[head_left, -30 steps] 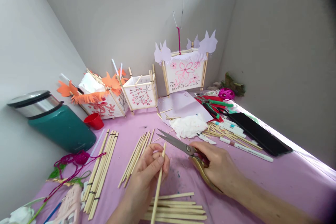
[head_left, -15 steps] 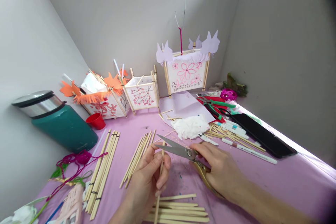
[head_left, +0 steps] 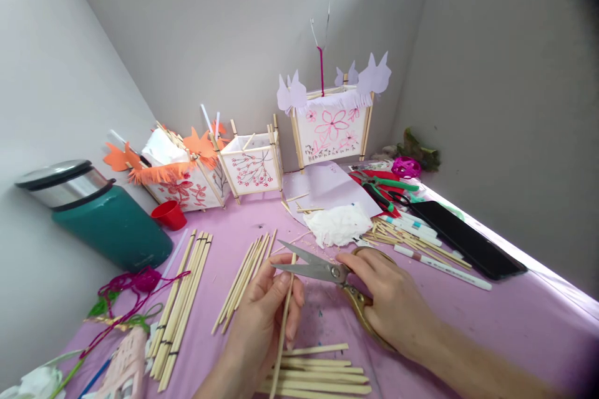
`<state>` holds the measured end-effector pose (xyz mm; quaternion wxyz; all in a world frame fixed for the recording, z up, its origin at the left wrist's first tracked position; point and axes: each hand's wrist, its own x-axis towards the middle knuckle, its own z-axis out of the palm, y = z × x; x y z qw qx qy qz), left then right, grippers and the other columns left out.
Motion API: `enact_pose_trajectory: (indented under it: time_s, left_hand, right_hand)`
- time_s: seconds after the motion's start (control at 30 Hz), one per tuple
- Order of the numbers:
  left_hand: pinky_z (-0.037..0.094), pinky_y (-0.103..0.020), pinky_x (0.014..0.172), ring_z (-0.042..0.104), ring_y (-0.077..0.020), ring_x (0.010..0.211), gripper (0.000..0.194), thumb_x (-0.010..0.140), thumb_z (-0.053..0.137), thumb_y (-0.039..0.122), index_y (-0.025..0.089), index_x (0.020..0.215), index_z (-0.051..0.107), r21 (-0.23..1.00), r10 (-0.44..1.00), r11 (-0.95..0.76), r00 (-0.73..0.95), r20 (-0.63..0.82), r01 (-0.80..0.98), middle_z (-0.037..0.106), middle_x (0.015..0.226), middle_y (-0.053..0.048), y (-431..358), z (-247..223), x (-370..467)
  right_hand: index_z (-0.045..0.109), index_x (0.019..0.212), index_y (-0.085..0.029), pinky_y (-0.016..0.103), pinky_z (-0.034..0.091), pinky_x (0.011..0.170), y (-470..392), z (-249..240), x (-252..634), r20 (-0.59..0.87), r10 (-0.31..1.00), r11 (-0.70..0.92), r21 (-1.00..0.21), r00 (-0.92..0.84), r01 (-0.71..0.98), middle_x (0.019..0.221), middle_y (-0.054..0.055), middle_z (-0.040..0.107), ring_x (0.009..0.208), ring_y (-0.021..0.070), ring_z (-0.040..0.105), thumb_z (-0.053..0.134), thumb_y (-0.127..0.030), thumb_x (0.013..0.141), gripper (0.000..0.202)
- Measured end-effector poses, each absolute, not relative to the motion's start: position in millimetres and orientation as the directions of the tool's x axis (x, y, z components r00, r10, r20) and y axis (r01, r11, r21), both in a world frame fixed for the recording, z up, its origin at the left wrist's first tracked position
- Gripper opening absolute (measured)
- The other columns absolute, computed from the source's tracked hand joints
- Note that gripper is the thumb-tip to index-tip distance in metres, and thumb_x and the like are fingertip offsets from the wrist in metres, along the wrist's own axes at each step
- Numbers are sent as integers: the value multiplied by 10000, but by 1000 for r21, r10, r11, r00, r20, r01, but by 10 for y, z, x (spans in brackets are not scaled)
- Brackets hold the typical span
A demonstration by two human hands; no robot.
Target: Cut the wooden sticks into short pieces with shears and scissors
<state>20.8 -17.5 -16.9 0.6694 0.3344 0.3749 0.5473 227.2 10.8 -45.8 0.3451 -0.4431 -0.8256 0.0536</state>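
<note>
In the head view, my left hand (head_left: 269, 308) grips a thin wooden stick (head_left: 281, 349) upright, its tip poking out past the fingers. My right hand (head_left: 390, 296) is closed around the gold handles of a pair of scissors (head_left: 318, 268). Their blades are spread, and the stick's top end stands between them. Several sticks (head_left: 327, 377) lie crosswise below my left hand. Left of it rest a bunch of slim sticks (head_left: 246, 280) and a group of longer sticks with black marks (head_left: 185, 305).
At the back stand paper-sided stick lanterns with purple cutouts (head_left: 332, 128), branch drawings (head_left: 255, 168) and orange fringe (head_left: 182, 190). A teal bottle (head_left: 116, 224) and red cup (head_left: 169, 215) are left. Crumpled tissue (head_left: 339, 224), green-handled pliers (head_left: 390, 184), a marker (head_left: 442, 267) and a phone (head_left: 468, 240) lie right.
The stick in my left hand has shifted slightly, its top now between the scissor blades. The right hand and scissors have barely moved.
</note>
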Motion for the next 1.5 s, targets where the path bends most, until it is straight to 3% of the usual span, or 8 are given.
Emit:
enact_pose_trajectory:
  time_s: [0.37,0.63,1.03,1.27,1.5]
  left_hand:
    - [162,-142,291,261,-5,282,190,861,553,315,217,1020,517,848,969,246,145,-201,-469,545,614,71,-222,-140,268]
    - [136,-179,351,267,18,320,230,837,592,375,172,763,513,925,976,216,72,-203,-313,533,626,58,-234,-134,288]
    - [136,-183,370,278,-2,369,264,753,672,334,173,923,551,926,976,199,-20,-217,-319,526,650,63,-221,-142,297]
    - [130,-185,385,269,-11,398,255,756,684,331,166,906,561,928,976,200,-16,-216,-315,499,633,60,-226,-136,298]
    - [177,-188,400,299,-18,416,294,803,636,430,148,862,577,961,981,161,-68,-181,-223,550,676,20,-234,-162,314]
  right_hand:
    - [546,1184,-186,378,442,752,109,-477,2257,519,760,605,-346,-391,717,914,83,541,864,237,513,442,-10,675,548]
    - [572,1139,-188,347,442,718,90,-458,2255,448,786,593,-349,-426,726,880,68,538,822,218,522,437,10,625,567]
    - [553,1162,-169,378,437,764,71,-435,2232,427,786,592,-313,-447,742,930,86,538,895,242,503,447,9,584,613]
    - [561,1147,-170,377,442,767,71,-449,2234,414,792,586,-310,-448,749,914,82,538,889,239,510,445,15,591,598]
    - [569,1134,-176,354,448,751,60,-453,2229,417,794,581,-306,-442,754,906,77,548,865,225,523,457,13,603,574]
